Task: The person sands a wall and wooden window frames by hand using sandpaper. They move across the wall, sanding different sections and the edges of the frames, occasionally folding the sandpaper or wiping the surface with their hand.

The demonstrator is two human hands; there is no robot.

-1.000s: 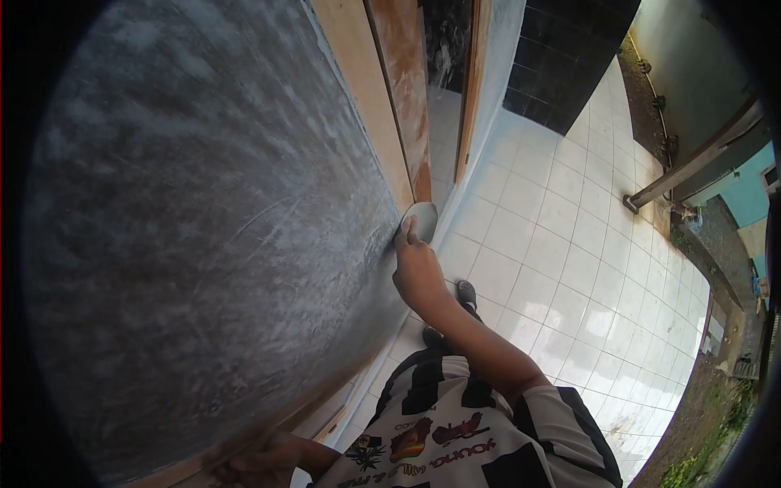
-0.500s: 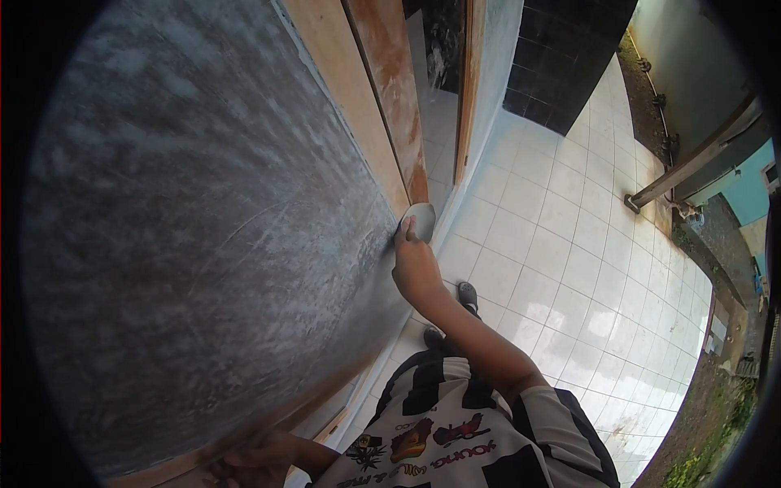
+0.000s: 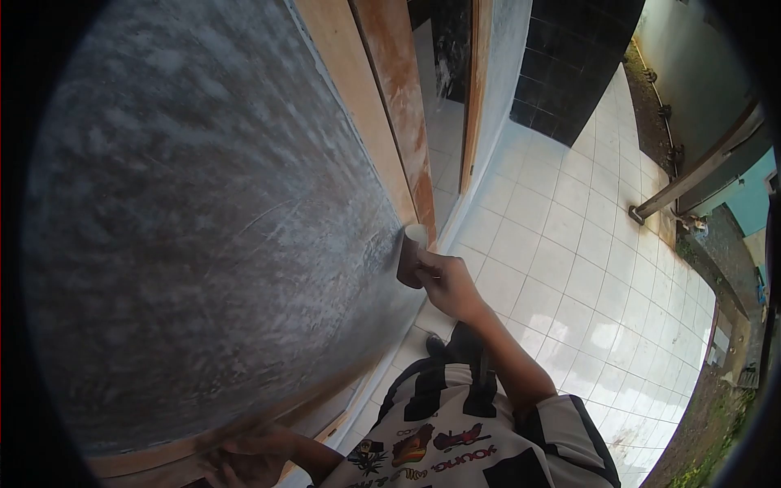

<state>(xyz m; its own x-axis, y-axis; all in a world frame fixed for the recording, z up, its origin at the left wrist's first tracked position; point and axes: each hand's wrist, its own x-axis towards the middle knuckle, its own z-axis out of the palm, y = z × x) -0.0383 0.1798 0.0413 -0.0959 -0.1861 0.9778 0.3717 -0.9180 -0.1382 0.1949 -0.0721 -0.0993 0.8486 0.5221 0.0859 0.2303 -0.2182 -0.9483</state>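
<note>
My right hand [image 3: 446,283] pinches a curled piece of sandpaper [image 3: 410,262] between thumb and fingers. The sheet is dark brown outside and pale inside, bent like an open tube. It stands at the far edge of a large grey panel [image 3: 220,203] with a streaky, whitish, rubbed surface, by the panel's wooden border [image 3: 342,73]. At the lower left, in dim light, my left hand [image 3: 248,455] is at the near wooden edge [image 3: 154,464], its fingers bent around it; the fingertips are partly hidden.
Beyond the border stands a reddish-brown wooden strip [image 3: 399,98] with pale dusty smears, then a doorway opening. White floor tiles [image 3: 561,244] stretch to the right, past a black-tiled pillar [image 3: 561,65]. A wooden post [image 3: 675,191] and a grassy strip [image 3: 708,439] lie farther right.
The sandpaper was pressed flat under my right fingers, pale side showing; now it is curled and pinched, brown side showing. My right hand has shifted slightly down and right. My left hand stays near the edge.
</note>
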